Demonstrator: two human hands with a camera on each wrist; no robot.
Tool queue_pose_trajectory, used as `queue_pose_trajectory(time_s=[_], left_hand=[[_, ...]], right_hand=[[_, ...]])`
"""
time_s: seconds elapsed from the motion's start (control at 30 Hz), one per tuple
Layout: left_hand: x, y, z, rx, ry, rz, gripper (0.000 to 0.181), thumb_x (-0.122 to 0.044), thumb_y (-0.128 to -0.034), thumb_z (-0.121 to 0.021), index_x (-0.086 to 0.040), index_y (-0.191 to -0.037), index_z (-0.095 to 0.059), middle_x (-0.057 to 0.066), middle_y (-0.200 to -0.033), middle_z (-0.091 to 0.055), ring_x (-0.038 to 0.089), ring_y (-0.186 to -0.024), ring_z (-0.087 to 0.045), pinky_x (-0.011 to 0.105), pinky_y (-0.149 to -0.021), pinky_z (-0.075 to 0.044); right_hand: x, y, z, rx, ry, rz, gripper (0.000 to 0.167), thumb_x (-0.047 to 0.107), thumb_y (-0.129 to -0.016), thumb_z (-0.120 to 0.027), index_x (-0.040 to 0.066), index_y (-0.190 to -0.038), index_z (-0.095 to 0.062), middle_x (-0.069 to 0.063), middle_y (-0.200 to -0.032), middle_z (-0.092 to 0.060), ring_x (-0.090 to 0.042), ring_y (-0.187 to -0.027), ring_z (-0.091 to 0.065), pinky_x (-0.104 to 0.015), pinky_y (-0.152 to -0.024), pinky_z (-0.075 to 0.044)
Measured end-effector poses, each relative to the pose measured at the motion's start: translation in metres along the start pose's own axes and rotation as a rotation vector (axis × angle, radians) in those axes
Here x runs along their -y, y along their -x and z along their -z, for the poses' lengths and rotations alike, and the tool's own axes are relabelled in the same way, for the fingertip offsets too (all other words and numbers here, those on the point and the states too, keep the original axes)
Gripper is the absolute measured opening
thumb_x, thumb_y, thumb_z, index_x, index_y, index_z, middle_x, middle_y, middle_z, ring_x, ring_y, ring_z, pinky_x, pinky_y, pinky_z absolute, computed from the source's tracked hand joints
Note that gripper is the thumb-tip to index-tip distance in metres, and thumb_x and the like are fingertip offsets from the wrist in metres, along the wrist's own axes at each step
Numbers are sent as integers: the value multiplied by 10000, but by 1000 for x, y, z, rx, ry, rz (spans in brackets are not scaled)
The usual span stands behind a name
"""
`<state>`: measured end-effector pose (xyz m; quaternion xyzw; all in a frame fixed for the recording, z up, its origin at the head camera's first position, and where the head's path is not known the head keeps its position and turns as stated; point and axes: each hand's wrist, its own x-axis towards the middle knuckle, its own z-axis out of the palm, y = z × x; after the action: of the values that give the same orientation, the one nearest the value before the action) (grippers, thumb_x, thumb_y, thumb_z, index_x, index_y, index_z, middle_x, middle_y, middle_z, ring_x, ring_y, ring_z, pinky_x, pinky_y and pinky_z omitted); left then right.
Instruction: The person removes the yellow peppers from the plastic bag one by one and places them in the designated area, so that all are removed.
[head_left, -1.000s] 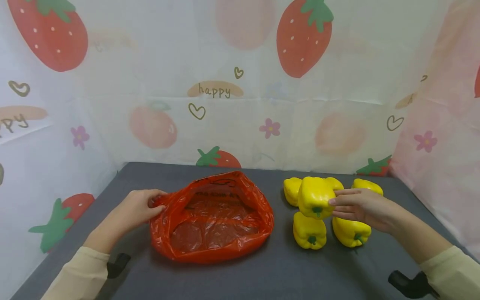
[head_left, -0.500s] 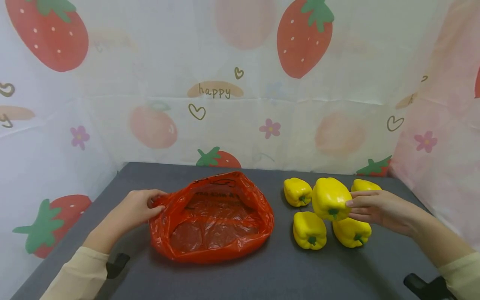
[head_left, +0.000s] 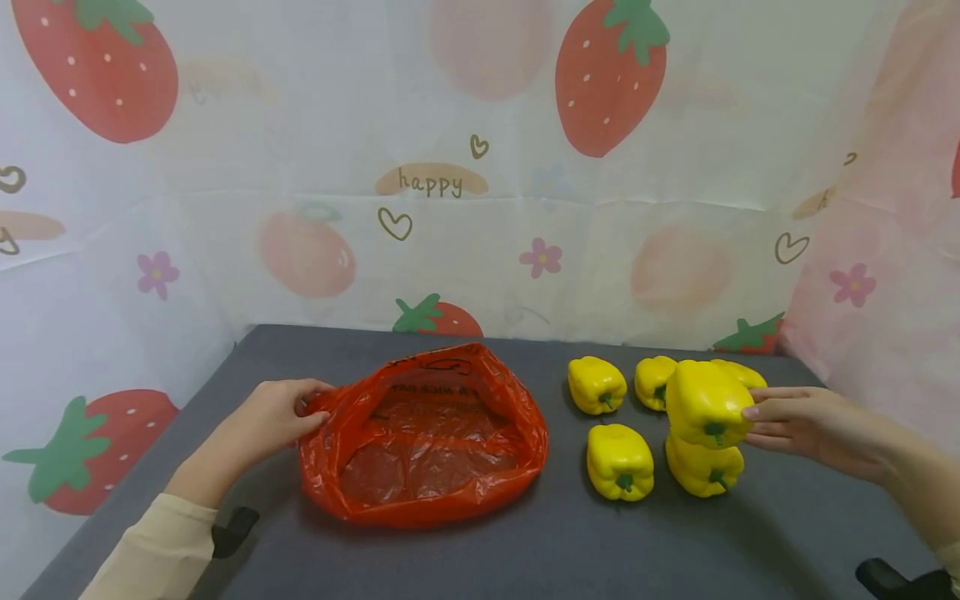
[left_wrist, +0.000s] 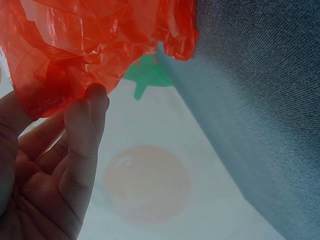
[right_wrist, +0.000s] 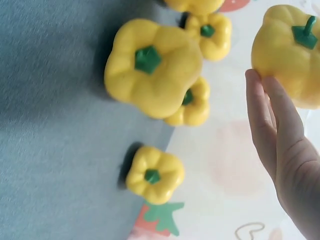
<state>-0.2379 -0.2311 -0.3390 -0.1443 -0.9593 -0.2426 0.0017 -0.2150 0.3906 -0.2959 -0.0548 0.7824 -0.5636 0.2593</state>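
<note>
A red plastic bag [head_left: 420, 508] lies on the left half of the table, its mouth wide and facing up toward me. My left hand [head_left: 270, 417] pinches the bag's left rim; in the left wrist view, fingertips [left_wrist: 95, 100] meet the crumpled red film. On the right, my right hand [head_left: 817, 429] holds a yellow bell pepper [head_left: 707, 400] by its right side, raised above the others. That same pepper [right_wrist: 292, 55] appears at the right wrist view's upper right, against the fingertips; the thumb is hidden there. Its green stem faces me in the head view.
Several more yellow bell peppers stand on the grey table [head_left: 525, 558], including a front-left one [head_left: 620, 462] and a back-left one [head_left: 596, 385]. The held pepper partly covers another pepper [head_left: 705, 475]. A strawberry-print curtain [head_left: 465, 250] encloses the back and sides.
My right hand has carried the raised bell pepper rightward, uncovering peppers at the back. The left hand and the red bag stay where they were.
</note>
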Motion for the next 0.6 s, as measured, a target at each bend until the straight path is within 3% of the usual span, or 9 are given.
queue_pose_trajectory(time_s=[0.1,0.17,0.23,0.4,0.6], left_hand=[[0,0,0,8,11,7,375,-130,-908,-691,9,-1252,-635,128,-968,-711,127,-689,-591,266,-584,-559],[0,1,0,10,17,11,375,-133,-909,-692,4,-1254,-636,126,-972,-713,125,-687,-592,266,-587,-563],[0,1,0,9,15,12,373,-133,-910,-691,0,-1253,-638,123,-974,-714,125,-686,-592,266,-587,-562],[1,0,-1,5,6,8,373,-139,-911,-692,-1,-1254,-638,119,-968,-712,124,-681,-585,269,-584,-557],[-1,1,0,-5,-4,1,363,-136,-911,-686,2,-1244,-643,117,-965,-711,127,-688,-584,263,-580,-550]], right_hand=[[-3,3,5,-22,26,-24,730,187,-1061,-427,-216,-1483,11,-188,-1425,-463,-38,-1113,-646,-305,-981,-543],[-4,4,10,-21,31,-35,701,187,-1059,-434,-205,-1493,-47,16,-1328,-540,-44,-1113,-649,-303,-979,-544],[-6,5,15,-3,40,-38,664,183,-1058,-432,-196,-1495,-104,121,-1237,-576,-53,-1118,-651,-292,-972,-547],[-11,10,27,23,76,-51,626,181,-1060,-418,-188,-1491,-152,136,-1225,-602,-40,-1113,-646,-273,-960,-549],[-17,17,40,-23,106,-114,634,198,-1057,-441,-195,-1477,-176,123,-1174,-634,-39,-1073,-653,-287,-946,-559]])
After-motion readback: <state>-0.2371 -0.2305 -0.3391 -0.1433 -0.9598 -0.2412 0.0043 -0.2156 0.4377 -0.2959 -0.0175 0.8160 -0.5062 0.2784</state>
